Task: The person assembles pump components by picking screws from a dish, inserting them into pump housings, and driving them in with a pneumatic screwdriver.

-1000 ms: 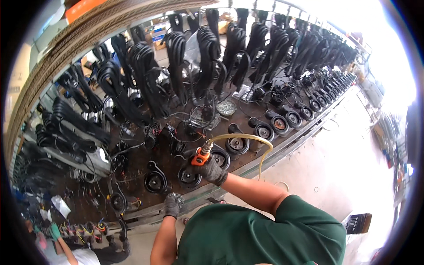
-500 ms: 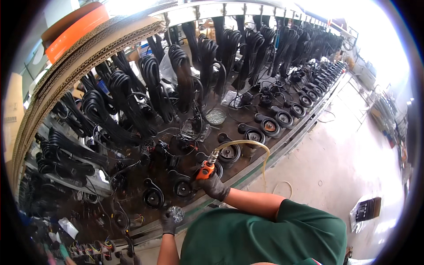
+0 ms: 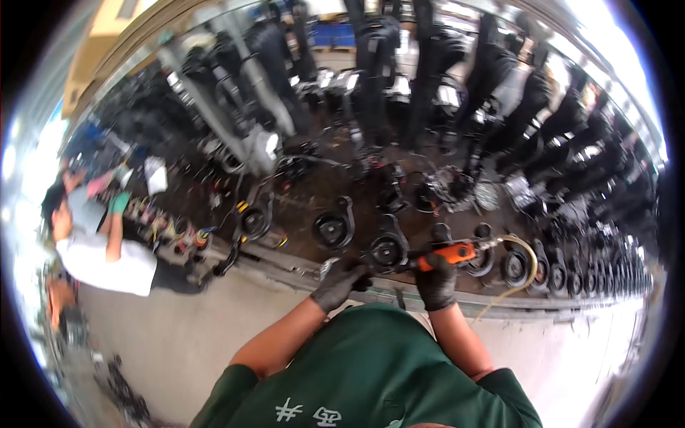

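My right hand [image 3: 437, 284], in a dark glove, grips an orange air screwdriver [image 3: 451, 255] lying nearly level, its tip pointing left. A yellowish hose [image 3: 531, 265] curves from its other end. My left hand [image 3: 338, 285], gloved too, is near that tip, its fingers drawn together; anything between them is too small to make out. Beside it, partly covered, sits a small dish of shiny metal bits [image 3: 327, 268]. Just beyond the tip lies a round black housing [image 3: 386, 250] with a short arm. Another such housing [image 3: 332, 228] lies to its left.
More black housings [image 3: 515, 268] line the bench edge to the right. Bundles of black cable [image 3: 378, 78] hang above the bench. A second dish of small parts [image 3: 486, 195] stands farther back. At the left, a person in a white shirt [image 3: 107, 262] works with green gloves.
The view has swung to the left, bringing the other person into sight. My hands have come closer together, and the screwdriver has turned from steeply tilted to nearly level.
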`<state>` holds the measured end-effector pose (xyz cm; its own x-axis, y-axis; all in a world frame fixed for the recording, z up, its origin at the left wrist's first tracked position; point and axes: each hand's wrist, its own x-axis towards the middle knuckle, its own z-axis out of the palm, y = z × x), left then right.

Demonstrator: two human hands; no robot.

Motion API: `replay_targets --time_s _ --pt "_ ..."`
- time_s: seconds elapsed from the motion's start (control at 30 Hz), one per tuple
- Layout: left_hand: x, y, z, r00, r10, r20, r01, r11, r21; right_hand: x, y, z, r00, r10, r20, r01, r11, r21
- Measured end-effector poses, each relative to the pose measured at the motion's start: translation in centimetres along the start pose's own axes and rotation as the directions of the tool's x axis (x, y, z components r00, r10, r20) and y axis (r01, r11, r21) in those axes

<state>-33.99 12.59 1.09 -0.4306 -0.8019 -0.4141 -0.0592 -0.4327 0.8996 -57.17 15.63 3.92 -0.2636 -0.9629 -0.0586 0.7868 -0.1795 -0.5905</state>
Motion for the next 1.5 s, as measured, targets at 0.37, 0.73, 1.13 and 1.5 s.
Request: replay_targets --time_s 0.37,0.73,1.13,1.5 --pt "2.0 -0.1 1.1 0.950 0.230 0.209 -0.245 0.968 0.049 2.2 -0.2 -5.4 0.974 0.220 0.061 -0.227 0.955 0.190" --pt "2.6 1.2 0.6 0.851 0.497 0.171 -0.525 0.781 0.338 2.7 0.5 -2.6 0.990 0.099 0.099 -0.112 0.984 0.136" --pt "2.1 1.0 0.6 0.968 0.187 0.167 -0.188 0.982 -0.010 2.9 1.0 -3.2 0.983 0.100 0.154 -0.118 0.986 0.115" --pt "7.3 -6.6 -0.8 0.800 0.592 -0.100 -0.566 0.799 0.203 3.6 2.8 -4.2 0.994 0.111 0.022 -0.111 0.994 0.018"
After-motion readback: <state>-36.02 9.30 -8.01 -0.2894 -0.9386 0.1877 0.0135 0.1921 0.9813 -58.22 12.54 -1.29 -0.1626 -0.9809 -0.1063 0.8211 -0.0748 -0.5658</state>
